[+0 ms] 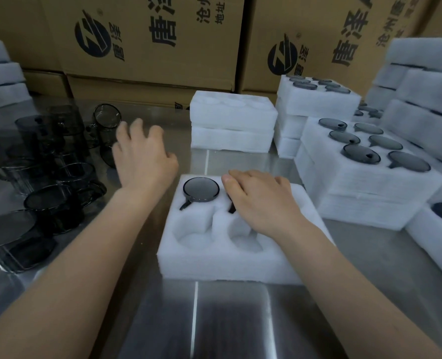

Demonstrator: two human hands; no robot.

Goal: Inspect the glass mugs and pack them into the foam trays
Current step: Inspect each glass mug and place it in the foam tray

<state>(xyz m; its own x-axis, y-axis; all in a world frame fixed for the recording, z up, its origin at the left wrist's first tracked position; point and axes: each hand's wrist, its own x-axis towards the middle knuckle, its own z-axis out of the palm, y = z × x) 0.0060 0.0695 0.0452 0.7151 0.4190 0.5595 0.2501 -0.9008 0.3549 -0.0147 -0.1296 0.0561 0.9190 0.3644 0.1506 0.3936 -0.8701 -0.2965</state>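
A white foam tray (230, 265) lies in front of me on the steel table. One smoky glass mug (201, 189) sits in its far-left pocket, handle toward me. My right hand (262, 200) presses flat on a second mug in the far-right pocket; only its dark handle (232, 207) shows. The two near pockets hold nothing. My left hand (143, 156) hovers with fingers spread near the loose mugs (59, 182) grouped at the left, close to one mug lying on its side (106, 117), and holds nothing.
Filled foam trays (370, 161) stand stacked at the right, and two closed foam trays (233, 125) sit behind the working tray. More foam stacks are at the far left and far right. Cardboard boxes (150, 40) wall off the back.
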